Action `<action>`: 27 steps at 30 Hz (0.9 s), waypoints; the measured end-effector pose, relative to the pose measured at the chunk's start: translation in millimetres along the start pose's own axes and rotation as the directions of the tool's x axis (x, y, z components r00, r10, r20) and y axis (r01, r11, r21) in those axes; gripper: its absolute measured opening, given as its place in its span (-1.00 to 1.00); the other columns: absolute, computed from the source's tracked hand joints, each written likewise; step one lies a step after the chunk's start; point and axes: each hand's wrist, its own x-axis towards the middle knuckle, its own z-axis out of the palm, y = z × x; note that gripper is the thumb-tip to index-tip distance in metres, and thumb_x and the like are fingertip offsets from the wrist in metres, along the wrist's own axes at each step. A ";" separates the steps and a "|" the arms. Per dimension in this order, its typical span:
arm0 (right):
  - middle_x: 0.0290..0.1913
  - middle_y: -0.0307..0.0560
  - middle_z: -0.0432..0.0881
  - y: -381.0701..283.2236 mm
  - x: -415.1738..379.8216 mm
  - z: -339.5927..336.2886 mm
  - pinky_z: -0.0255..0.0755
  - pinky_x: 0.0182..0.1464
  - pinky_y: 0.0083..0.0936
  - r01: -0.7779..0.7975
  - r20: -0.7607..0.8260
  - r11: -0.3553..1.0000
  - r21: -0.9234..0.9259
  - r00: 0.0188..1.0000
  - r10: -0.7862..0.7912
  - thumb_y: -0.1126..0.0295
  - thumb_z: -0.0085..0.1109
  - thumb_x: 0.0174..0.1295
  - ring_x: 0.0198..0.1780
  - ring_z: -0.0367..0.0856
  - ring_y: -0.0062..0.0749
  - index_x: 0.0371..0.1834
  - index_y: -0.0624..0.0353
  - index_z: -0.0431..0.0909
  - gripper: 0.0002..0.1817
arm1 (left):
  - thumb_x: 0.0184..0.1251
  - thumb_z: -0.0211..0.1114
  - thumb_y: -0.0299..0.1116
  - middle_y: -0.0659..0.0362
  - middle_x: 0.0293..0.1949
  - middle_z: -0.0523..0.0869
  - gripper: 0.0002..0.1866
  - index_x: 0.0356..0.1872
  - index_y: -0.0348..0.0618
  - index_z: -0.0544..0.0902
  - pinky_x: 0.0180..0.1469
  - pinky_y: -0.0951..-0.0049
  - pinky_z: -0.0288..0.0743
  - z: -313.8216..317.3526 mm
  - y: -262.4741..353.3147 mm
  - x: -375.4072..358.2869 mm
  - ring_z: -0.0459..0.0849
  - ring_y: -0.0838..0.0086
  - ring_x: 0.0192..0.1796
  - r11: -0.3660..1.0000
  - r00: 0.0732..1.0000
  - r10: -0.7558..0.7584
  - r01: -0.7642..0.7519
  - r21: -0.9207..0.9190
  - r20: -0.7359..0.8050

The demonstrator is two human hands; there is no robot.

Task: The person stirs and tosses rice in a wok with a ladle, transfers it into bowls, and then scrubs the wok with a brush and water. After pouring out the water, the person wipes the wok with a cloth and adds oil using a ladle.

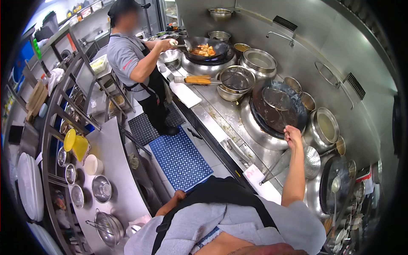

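Note:
My right hand (292, 136) is closed around the thin handle of a round mesh skimmer (276, 98). The skimmer's head is over a large dark wok (268, 115) with dark brown contents, seated on a steel burner ring. At my side, by the black apron (221, 195), my left hand (180, 194) hangs low with its fingers curled. Whatever it holds, if anything, is hidden. Just below my right forearm lie a perforated ladle (312, 162) and another long-handled tool (276, 166) on the steel counter.
A co-worker (136, 55) at the far left handles a wok (208, 49) of food. Strainers over a bowl (235, 80), a white towel (185, 94) and a lidded pot (325, 125) surround my wok. Left stands a counter (121, 170) with steel bowls; a blue mat (180, 159) covers the floor.

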 end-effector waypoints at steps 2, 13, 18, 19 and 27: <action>-0.45 -0.16 0.58 0.7 10.9 4.8 0.18 -0.71 -0.60 0.053 -0.050 0.997 0.060 0.998 -0.050 0.47 0.04 0.43 -0.71 0.32 -0.63 -0.20 0.18 0.50 -0.94 | 0.38 0.05 -0.12 -0.03 -0.05 0.77 -0.65 -0.10 0.05 0.78 0.08 0.13 0.64 -7.2 3.0 -2.4 0.74 0.11 0.04 1.000 1.000 0.004 -0.004 0.015 0.012; -0.48 -0.25 0.55 -37.2 -16.7 -39.3 0.18 -0.69 -0.65 0.330 -0.246 0.894 -0.303 0.879 -0.408 0.51 0.05 0.40 -0.69 0.33 -0.69 0.16 0.31 0.54 -0.69 | 0.39 0.04 -0.12 -0.02 -0.07 0.77 -0.65 -0.11 0.05 0.78 0.05 0.13 0.63 12.7 -16.1 12.2 0.74 0.10 0.02 0.944 0.982 -0.156 0.180 -0.278 0.104; 0.01 0.16 0.73 -16.1 -41.1 -100.2 0.59 -0.01 -0.24 0.085 -0.129 0.219 -0.972 0.590 -0.797 0.53 0.14 0.29 -0.02 0.74 -0.05 0.27 0.33 0.50 -0.55 | 0.40 0.04 -0.12 -0.01 -0.09 0.77 -0.65 -0.12 0.05 0.78 0.04 0.13 0.63 10.5 -14.3 14.3 0.74 0.10 0.00 0.945 0.982 -0.150 0.176 -0.277 0.113; 0.07 0.19 0.69 -17.1 -54.4 -97.0 0.53 0.10 -0.22 0.036 -0.190 0.283 -0.958 0.658 -0.729 0.53 0.15 0.27 0.08 0.68 -0.01 0.27 0.32 0.50 -0.55 | 0.40 0.04 -0.12 -0.01 -0.09 0.77 -0.65 -0.12 0.05 0.78 0.04 0.13 0.62 9.8 -14.9 15.5 0.74 0.10 0.00 0.944 0.982 -0.151 0.178 -0.277 0.114; -0.31 -0.04 0.67 38.8 -79.2 -99.4 0.40 -0.49 -0.54 0.045 -0.288 0.749 -0.660 0.907 -0.308 0.51 0.15 0.36 -0.54 0.48 -0.57 0.32 0.44 0.40 -0.53 | 0.41 0.03 -0.11 -0.01 -0.11 0.78 -0.65 -0.13 0.05 0.78 0.02 0.12 0.62 5.6 -14.6 20.0 0.74 0.10 -0.02 0.937 0.980 -0.161 0.190 -0.294 0.119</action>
